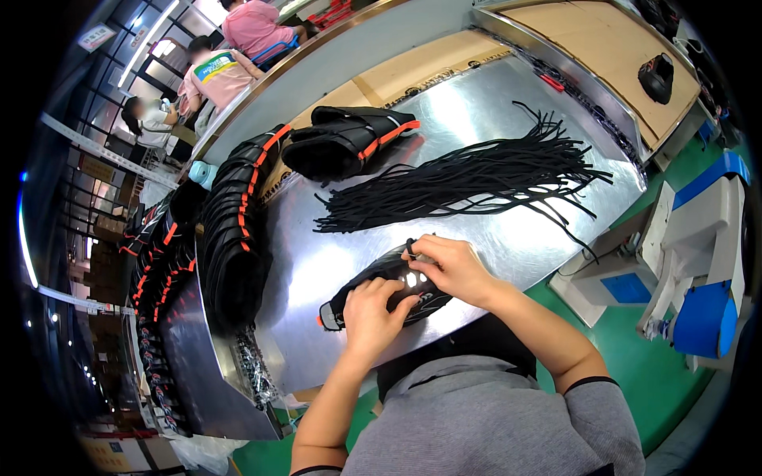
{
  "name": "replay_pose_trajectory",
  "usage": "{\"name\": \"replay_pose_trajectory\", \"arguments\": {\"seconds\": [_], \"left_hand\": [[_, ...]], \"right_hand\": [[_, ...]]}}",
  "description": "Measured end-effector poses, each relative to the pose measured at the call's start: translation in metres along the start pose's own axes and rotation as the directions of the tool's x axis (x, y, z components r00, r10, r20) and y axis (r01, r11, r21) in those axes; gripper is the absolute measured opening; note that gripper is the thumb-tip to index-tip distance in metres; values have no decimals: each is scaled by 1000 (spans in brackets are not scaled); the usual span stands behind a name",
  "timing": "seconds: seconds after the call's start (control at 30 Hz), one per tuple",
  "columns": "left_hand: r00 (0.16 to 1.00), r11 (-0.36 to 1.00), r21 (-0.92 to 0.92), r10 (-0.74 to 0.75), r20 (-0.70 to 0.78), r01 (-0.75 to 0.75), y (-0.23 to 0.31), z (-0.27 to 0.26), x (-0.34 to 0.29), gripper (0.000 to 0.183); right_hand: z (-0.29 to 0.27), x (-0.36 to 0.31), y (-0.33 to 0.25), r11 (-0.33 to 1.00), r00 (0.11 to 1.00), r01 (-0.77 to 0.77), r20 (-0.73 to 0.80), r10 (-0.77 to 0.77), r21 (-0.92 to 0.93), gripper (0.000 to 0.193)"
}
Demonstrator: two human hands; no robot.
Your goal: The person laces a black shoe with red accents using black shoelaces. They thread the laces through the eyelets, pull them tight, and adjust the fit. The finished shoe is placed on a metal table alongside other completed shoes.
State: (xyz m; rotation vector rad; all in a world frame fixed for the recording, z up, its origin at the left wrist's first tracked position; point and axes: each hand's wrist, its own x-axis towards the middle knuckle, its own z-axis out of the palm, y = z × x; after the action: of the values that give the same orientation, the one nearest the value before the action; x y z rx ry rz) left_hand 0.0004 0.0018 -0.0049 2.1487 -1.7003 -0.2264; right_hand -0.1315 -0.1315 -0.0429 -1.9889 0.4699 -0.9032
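A black shoe upper [337,306] with a light grey and orange end lies on the metal table in front of me. My left hand [373,314] grips it, fingers over the far side and thumb on the near side. At its other end my right hand [454,270] is closed, pinching a short piece of black shoelace [410,247] at the upper's opening. The palm hides part of that lace. Just beyond my hands a loose bundle of black shoelaces [468,178] spreads over the table.
Nested black uppers with orange tabs [238,198] curve along the left, with more uppers [341,143] behind. A raised metal edge borders the table [508,246]. A cardboard-lined tray [579,40] holds a single black shoe piece [656,78]. A white-and-blue machine [698,254] stands right.
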Motion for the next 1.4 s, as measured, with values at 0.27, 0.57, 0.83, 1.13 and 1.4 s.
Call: {"name": "replay_pose_trajectory", "arguments": {"seconds": [0.27, 0.57, 0.83, 1.13, 1.4], "left_hand": [[997, 995, 97, 32, -77, -25, 4, 6, 1, 22], [988, 990, 115, 90, -125, -76, 0, 13, 0, 23], [979, 989, 101, 122, -166, -106, -3, 16, -1, 25], [955, 973, 15, 231, -188, -232, 3, 22, -10, 22], [878, 903, 242, 411, -246, -355, -15, 2, -20, 16]], "right_hand": [[-1, -17, -12, 939, 949, -265, -112, 294, 217, 25], [-4, -64, -27, 864, 872, -480, 192, 451, 153, 16], [-4, -60, -23, 869, 864, -482, 230, 449, 113, 16], [40, -54, -13, 873, 872, -487, 54, 487, -10, 27], [-82, -60, -45, 825, 827, -501, 136, 546, -262, 21]]}}
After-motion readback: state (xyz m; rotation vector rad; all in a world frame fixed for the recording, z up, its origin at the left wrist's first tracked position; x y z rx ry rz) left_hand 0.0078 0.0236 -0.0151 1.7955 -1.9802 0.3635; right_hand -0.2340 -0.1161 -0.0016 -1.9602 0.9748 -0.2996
